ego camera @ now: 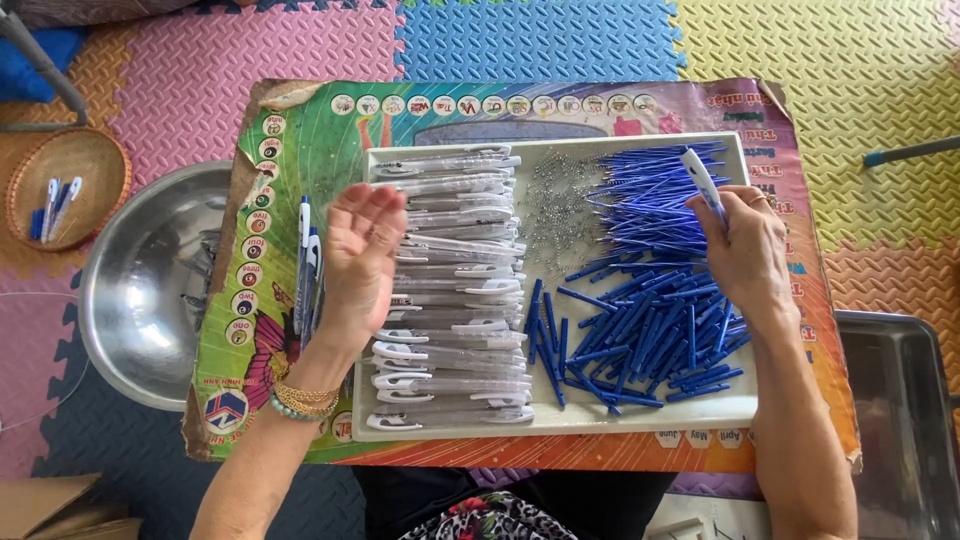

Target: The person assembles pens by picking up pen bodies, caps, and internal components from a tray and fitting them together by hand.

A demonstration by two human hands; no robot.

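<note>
Head view, left hand (362, 255) spread over clear barrels (450, 290), right hand (745, 250) pinching one pen (700, 180), two hands.

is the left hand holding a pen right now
No, the left hand is open and holds nothing above the clear pen barrels; the right hand holds a pen.

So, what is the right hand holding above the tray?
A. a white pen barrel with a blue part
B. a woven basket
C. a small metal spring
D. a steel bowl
A: the right hand grips a white pen barrel with a blue part between its fingers, above the blue refills in the white tray; the left hand is open and holds nothing.
</note>
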